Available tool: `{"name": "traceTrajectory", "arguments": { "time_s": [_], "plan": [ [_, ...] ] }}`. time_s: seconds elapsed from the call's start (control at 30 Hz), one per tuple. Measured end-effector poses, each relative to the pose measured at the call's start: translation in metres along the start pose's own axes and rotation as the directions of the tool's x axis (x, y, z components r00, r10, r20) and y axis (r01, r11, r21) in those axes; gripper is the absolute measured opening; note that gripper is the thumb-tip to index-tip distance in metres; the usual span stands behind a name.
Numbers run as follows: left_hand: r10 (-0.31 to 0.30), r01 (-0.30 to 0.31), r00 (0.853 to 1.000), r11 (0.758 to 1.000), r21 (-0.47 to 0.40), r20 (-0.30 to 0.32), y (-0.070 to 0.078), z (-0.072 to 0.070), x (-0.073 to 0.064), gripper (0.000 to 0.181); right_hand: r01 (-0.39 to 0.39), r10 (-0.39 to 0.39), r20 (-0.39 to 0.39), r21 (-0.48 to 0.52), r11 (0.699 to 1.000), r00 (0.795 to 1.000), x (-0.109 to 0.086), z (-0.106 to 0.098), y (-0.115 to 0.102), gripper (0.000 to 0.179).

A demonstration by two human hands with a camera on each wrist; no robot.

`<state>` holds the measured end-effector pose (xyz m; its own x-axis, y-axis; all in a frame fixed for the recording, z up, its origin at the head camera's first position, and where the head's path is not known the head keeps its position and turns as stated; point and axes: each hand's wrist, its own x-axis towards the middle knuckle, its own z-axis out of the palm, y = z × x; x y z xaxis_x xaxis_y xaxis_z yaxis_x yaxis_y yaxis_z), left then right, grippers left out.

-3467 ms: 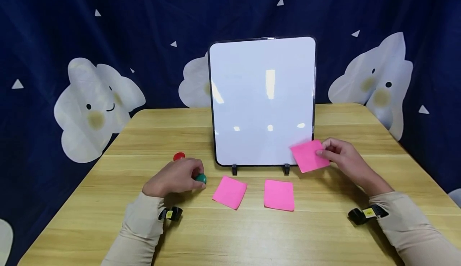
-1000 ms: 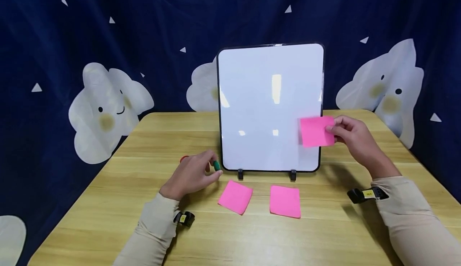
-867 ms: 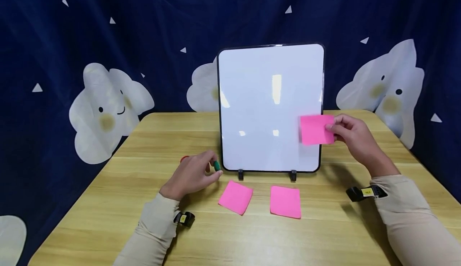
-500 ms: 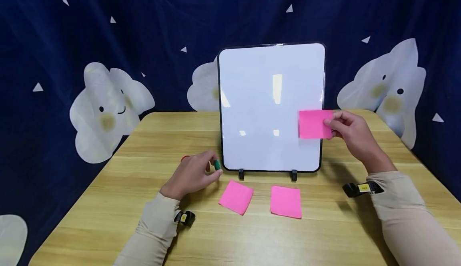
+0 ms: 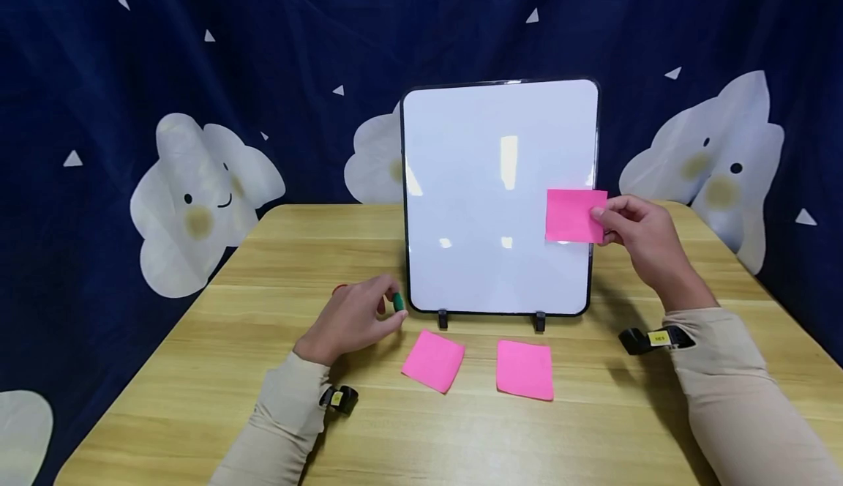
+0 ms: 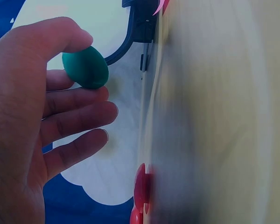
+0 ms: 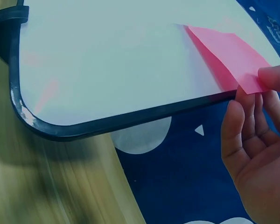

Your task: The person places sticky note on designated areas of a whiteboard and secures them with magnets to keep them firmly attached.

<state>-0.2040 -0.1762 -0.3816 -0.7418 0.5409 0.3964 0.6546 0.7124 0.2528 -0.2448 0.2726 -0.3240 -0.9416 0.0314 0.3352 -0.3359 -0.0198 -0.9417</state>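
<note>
A white board [image 5: 490,193] with a black frame stands upright on two feet on the wooden table [image 5: 197,369]. My right hand [image 5: 635,233] pinches a pink paper note [image 5: 575,215] by its right edge and holds it against the board's right side; the right wrist view shows the pink paper note [image 7: 226,56] lying over the board [image 7: 107,60]. My left hand [image 5: 356,318] rests on the table left of the board and pinches a green magnet [image 5: 397,301] between thumb and fingers, also shown as the green magnet [image 6: 86,67] in the left wrist view.
Two more pink notes [image 5: 433,360] [image 5: 525,369] lie flat on the table in front of the board. A red magnet [image 5: 339,290] sits behind my left hand, seen as red magnets [image 6: 141,193] in the left wrist view. A dark blue curtain [image 5: 263,47] with white cloud figures hangs behind.
My right hand has lifted the pink note from near the table up to the board's right side. My left hand has picked up the green magnet and stays by the board's left foot.
</note>
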Motion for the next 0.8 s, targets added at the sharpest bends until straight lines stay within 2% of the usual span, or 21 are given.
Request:
{"name": "traceTrajectory", "arguments": {
  "time_s": [0.3,0.43,0.7,0.8],
  "plan": [
    [-0.022,0.021,1.000,1.000,0.009,0.022,0.001,0.000,0.001,0.023,0.034,-0.041,-0.081,-0.090,0.995,0.996,0.001,0.007,0.006,0.024],
    [-0.029,0.029,0.999,0.999,0.016,0.020,0.002,-0.003,0.000,0.023,0.015,-0.042,-0.120,-0.212,0.977,0.992,0.002,0.013,0.008,0.029],
    [-0.030,0.030,0.999,1.000,0.007,0.015,0.003,-0.001,-0.001,0.023,0.009,-0.075,-0.224,-0.283,0.959,0.972,-0.001,0.023,0.009,0.026],
    [-0.031,0.031,0.999,0.999,0.013,0.009,0.003,0.001,0.001,0.021,-0.001,-0.079,-0.237,-0.320,0.947,0.968,-0.002,0.022,0.009,0.028]
  ]
}}
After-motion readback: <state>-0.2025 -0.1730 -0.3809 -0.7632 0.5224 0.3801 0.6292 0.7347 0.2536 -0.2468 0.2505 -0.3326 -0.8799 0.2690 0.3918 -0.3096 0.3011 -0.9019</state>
